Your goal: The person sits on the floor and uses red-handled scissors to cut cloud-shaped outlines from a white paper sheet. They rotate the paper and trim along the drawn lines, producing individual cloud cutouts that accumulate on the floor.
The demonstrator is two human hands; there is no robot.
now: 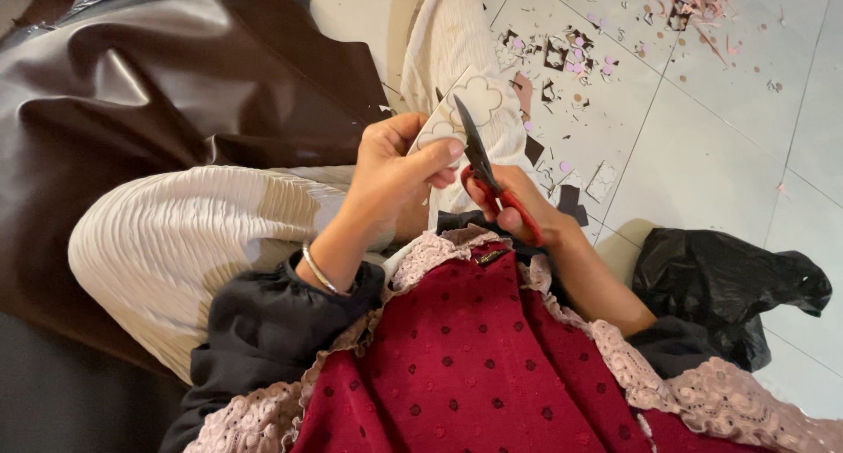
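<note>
My left hand pinches a pale card piece with flower outlines drawn on it, held above my lap. My right hand grips red-handled scissors, whose dark blades point up and lie across the card's edge. I sit on the floor in cream trousers and a dark red dotted top with lace trim. A thin bangle circles my left wrist.
A large sheet of dark brown leather-like material lies at the left. Cut scraps and small pink and brown shapes litter the white tiled floor ahead. A crumpled black plastic bag sits at my right.
</note>
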